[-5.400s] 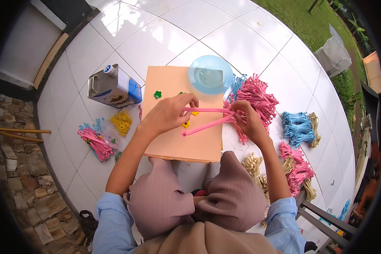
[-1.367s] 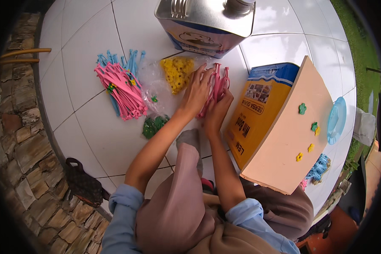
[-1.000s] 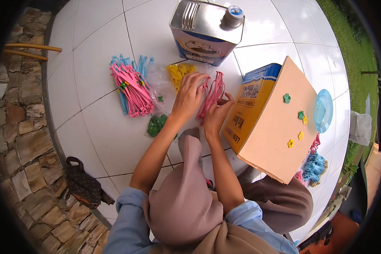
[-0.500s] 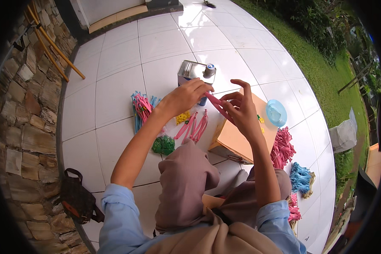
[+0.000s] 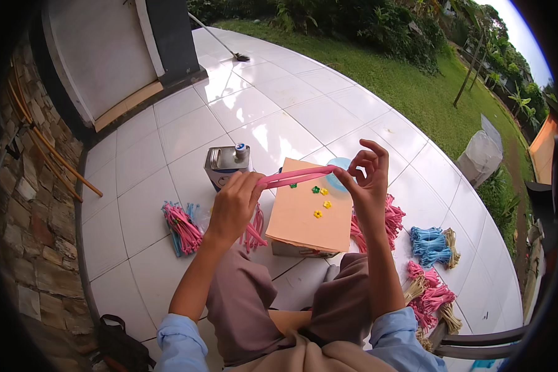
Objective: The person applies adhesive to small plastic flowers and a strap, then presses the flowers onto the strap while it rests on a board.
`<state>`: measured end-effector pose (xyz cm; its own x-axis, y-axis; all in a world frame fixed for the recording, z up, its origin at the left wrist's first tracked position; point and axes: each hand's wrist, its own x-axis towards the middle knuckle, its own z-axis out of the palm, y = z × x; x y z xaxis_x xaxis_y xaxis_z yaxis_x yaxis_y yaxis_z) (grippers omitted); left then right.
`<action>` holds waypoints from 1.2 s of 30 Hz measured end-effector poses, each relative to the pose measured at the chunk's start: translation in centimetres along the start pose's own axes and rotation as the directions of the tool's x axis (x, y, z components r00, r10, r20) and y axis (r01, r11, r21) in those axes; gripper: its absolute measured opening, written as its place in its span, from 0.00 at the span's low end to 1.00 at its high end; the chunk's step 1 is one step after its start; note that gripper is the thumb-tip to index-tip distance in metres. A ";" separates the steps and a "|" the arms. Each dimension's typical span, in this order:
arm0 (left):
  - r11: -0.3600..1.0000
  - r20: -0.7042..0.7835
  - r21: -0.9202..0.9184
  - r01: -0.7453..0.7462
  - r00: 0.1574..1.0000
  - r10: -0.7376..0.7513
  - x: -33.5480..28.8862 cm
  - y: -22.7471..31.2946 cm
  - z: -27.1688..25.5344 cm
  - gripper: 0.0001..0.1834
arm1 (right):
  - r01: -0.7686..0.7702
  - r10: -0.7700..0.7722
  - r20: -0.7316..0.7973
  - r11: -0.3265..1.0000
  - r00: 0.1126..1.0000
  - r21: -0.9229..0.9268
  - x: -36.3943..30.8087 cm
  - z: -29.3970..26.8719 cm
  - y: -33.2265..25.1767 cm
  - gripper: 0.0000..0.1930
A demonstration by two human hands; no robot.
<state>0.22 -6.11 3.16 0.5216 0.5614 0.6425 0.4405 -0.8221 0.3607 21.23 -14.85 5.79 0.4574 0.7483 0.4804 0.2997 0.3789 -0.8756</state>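
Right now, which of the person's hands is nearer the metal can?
Left. In the picture, the left hand is just below the metal can; the right hand is well off to the can's right.

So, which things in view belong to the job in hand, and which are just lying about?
Likely part of the job:
pink strap, held between left hand and right hand
peach board
flower pieces on it
pink bundle

Probably just lying about:
broom
dark bag
white sack near the grass

Sunlit white tiles (image 5: 304, 118), stone wall (image 5: 49, 248)
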 end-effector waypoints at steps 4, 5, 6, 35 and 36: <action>0.995 -0.065 0.017 0.102 0.993 -0.101 -0.3 1.9 1.0 0.08 | -0.144 0.140 0.036 0.976 0.989 0.162 -0.7 -1.3 0.6 0.41; 0.995 -0.054 0.017 0.095 0.994 -0.094 -0.3 2.3 1.4 0.08 | -0.213 0.195 0.087 0.933 0.977 0.291 -0.8 -1.3 0.7 0.41; 0.998 -0.095 0.054 0.038 0.995 -0.032 -0.3 2.7 2.0 0.08 | -0.279 0.240 0.144 0.868 0.960 0.411 -1.0 -1.1 0.8 0.41; 0.269 0.417 -0.841 0.470 0.879 -0.232 -1.2 2.7 4.3 0.20 | -0.038 0.071 -0.090 0.944 0.993 0.329 -1.1 -2.3 1.8 0.42; 0.265 0.416 -0.840 0.473 0.876 -0.244 -1.3 2.7 4.3 0.20 | -0.047 0.077 -0.078 0.943 0.994 0.330 -1.2 -2.1 1.9 0.42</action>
<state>3.85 -8.69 0.38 0.6531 0.7321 0.1937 -0.2508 -0.0322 0.9675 23.04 -16.16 3.70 0.5430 0.7304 0.4143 -0.0151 0.5018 -0.8649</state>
